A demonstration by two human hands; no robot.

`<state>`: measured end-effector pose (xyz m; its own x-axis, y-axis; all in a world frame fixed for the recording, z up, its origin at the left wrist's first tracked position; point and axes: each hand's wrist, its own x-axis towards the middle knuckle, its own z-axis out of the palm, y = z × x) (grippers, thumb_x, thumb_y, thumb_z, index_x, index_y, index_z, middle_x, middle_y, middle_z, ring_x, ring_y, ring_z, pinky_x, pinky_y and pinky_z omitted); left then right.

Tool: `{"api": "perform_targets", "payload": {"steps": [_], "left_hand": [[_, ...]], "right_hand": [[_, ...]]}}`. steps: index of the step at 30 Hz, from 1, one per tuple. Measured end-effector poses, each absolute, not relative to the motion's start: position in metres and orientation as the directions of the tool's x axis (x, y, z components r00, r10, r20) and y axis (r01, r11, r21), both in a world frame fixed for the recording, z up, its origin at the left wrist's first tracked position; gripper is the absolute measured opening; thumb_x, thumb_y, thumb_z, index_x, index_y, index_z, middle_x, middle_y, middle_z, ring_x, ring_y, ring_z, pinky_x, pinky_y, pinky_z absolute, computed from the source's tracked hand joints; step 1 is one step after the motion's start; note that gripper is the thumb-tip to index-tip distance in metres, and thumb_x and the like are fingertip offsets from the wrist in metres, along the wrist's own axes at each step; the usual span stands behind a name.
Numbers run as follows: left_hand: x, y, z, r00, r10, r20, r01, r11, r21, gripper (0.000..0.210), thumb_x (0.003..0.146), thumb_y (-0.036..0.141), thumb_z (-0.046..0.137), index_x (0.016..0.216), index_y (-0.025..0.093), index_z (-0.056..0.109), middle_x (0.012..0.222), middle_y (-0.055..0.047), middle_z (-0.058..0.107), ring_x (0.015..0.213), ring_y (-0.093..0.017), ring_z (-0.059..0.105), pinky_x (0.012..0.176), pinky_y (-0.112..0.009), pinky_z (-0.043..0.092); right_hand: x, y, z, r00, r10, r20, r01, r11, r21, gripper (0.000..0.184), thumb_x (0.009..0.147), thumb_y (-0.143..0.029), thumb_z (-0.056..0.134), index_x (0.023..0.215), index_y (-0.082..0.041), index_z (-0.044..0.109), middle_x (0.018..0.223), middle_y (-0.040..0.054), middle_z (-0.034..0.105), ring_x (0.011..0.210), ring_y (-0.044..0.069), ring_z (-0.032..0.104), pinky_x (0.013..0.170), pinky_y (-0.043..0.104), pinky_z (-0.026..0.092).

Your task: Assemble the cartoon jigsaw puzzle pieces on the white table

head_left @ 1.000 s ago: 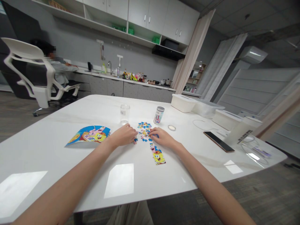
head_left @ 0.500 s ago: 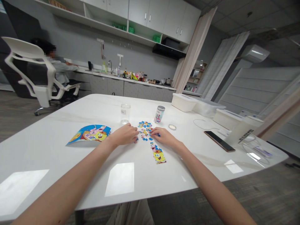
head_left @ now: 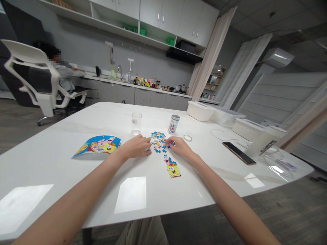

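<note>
A loose heap of jigsaw puzzle pieces (head_left: 158, 140), mostly blue with yellow and pink, lies between my hands. My left hand (head_left: 138, 146) rests at the heap's left side, its fingers curled down over a puzzle piece that is mostly hidden. At the right edge my right hand (head_left: 178, 145) has thumb and fingers pinched on a blue puzzle piece (head_left: 168, 146), only partly visible. Closer to me lies a joined puzzle section (head_left: 173, 167) with a yellow cartoon face and a stepped upper edge. A curved picture sheet (head_left: 98, 145) with the same characters lies left of my left hand.
Behind the heap stand a clear jar (head_left: 136, 123) and a printed can (head_left: 174, 124), with a round lid (head_left: 187, 138) nearby. A phone (head_left: 239, 153), cables and storage boxes (head_left: 200, 111) occupy the table's right side. A person (head_left: 66, 76) sits at the far-left counter.
My right hand has shifted slightly right at the heap's edge, its fingers drawn closer together. The left fingers have moved only a little, over the piece beneath them.
</note>
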<state>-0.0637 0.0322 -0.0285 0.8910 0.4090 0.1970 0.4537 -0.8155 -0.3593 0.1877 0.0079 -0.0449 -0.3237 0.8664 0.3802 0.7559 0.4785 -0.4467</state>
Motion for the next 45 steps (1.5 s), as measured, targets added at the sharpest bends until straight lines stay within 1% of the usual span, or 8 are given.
{"api": "perform_targets", "payload": {"steps": [7, 14, 20, 24, 27, 33, 38, 45], "left_hand": [[-0.0648, 0.0343, -0.0294, 0.893, 0.413, 0.181, 0.451, -0.823, -0.346, 0.012, 0.089, 0.023, 0.056, 0.086, 0.016, 0.065, 0.087, -0.006, 0.065, 0.076, -0.017, 0.063, 0.068, -0.031, 0.039], [-0.063, 0.0314, -0.0277, 0.888, 0.422, 0.182, 0.46, -0.816, -0.35, 0.01, 0.089, 0.024, 0.057, 0.088, 0.016, 0.062, 0.091, -0.006, 0.065, 0.078, -0.018, 0.062, 0.069, -0.031, 0.04], [-0.0611, 0.0302, -0.0265, 0.887, 0.401, 0.228, 0.458, -0.821, -0.339, 0.009, 0.089, 0.022, 0.056, 0.094, 0.015, 0.059, 0.097, -0.007, 0.063, 0.085, -0.019, 0.062, 0.072, -0.031, 0.039], [-0.0614, 0.0301, -0.0265, 0.887, 0.397, 0.237, 0.458, -0.826, -0.328, 0.011, 0.09, 0.023, 0.055, 0.099, 0.017, 0.058, 0.102, -0.007, 0.062, 0.088, -0.019, 0.062, 0.074, -0.03, 0.039], [-0.0622, 0.0302, -0.0272, 0.89, 0.4, 0.218, 0.453, -0.824, -0.34, 0.012, 0.09, 0.024, 0.055, 0.099, 0.017, 0.058, 0.103, -0.008, 0.063, 0.087, -0.019, 0.062, 0.073, -0.03, 0.04], [-0.062, 0.0289, -0.0261, 0.887, 0.427, 0.175, 0.462, -0.818, -0.344, 0.014, 0.088, 0.023, 0.056, 0.1, 0.016, 0.059, 0.105, -0.008, 0.063, 0.092, -0.02, 0.062, 0.074, -0.031, 0.04], [-0.0618, 0.0285, -0.0259, 0.889, 0.424, 0.172, 0.458, -0.821, -0.342, 0.013, 0.088, 0.022, 0.056, 0.099, 0.016, 0.058, 0.102, -0.008, 0.063, 0.09, -0.019, 0.062, 0.073, -0.03, 0.04], [-0.0629, 0.0293, -0.0276, 0.891, 0.413, 0.189, 0.454, -0.82, -0.348, 0.012, 0.087, 0.022, 0.058, 0.097, 0.016, 0.059, 0.102, -0.008, 0.064, 0.088, -0.019, 0.062, 0.072, -0.03, 0.04]], "right_hand": [[0.1882, 0.0107, -0.045, -0.246, 0.871, 0.425, 0.765, 0.444, -0.466, 0.025, 0.079, -0.002, 0.052, 0.093, -0.015, 0.068, 0.09, 0.0061, 0.073, 0.082, 0.016, 0.067, 0.074, 0.028, 0.051], [0.1904, 0.0125, -0.0479, -0.254, 0.833, 0.491, 0.758, 0.487, -0.434, 0.023, 0.077, -0.002, 0.053, 0.088, -0.016, 0.068, 0.087, 0.0045, 0.071, 0.079, 0.015, 0.065, 0.073, 0.028, 0.051], [0.1888, 0.0101, -0.0468, -0.271, 0.865, 0.422, 0.779, 0.455, -0.432, 0.025, 0.076, 0.0, 0.053, 0.084, -0.017, 0.069, 0.089, 0.005, 0.071, 0.083, 0.016, 0.064, 0.075, 0.029, 0.05], [0.1864, 0.006, -0.0452, -0.321, 0.857, 0.403, 0.813, 0.467, -0.347, 0.015, 0.076, -0.008, 0.061, 0.083, -0.017, 0.071, 0.092, 0.0058, 0.067, 0.086, 0.017, 0.062, 0.083, 0.031, 0.048], [0.1862, 0.0045, -0.046, -0.342, 0.869, 0.359, 0.833, 0.457, -0.313, 0.011, 0.078, -0.013, 0.064, 0.083, -0.018, 0.072, 0.093, 0.0059, 0.063, 0.084, 0.017, 0.06, 0.082, 0.03, 0.047], [0.1894, 0.0087, -0.0491, -0.341, 0.872, 0.352, 0.837, 0.452, -0.309, 0.015, 0.082, -0.013, 0.058, 0.086, -0.017, 0.072, 0.089, 0.0061, 0.067, 0.085, 0.018, 0.061, 0.08, 0.03, 0.046], [0.1905, 0.0105, -0.0488, -0.282, 0.88, 0.383, 0.831, 0.424, -0.361, 0.019, 0.086, -0.014, 0.055, 0.095, -0.017, 0.071, 0.095, 0.0064, 0.072, 0.086, 0.018, 0.063, 0.08, 0.032, 0.046], [0.1912, 0.0103, -0.0502, -0.306, 0.87, 0.386, 0.811, 0.45, -0.373, 0.022, 0.081, -0.006, 0.056, 0.094, -0.016, 0.071, 0.096, 0.0073, 0.068, 0.084, 0.016, 0.062, 0.079, 0.029, 0.047]]}}
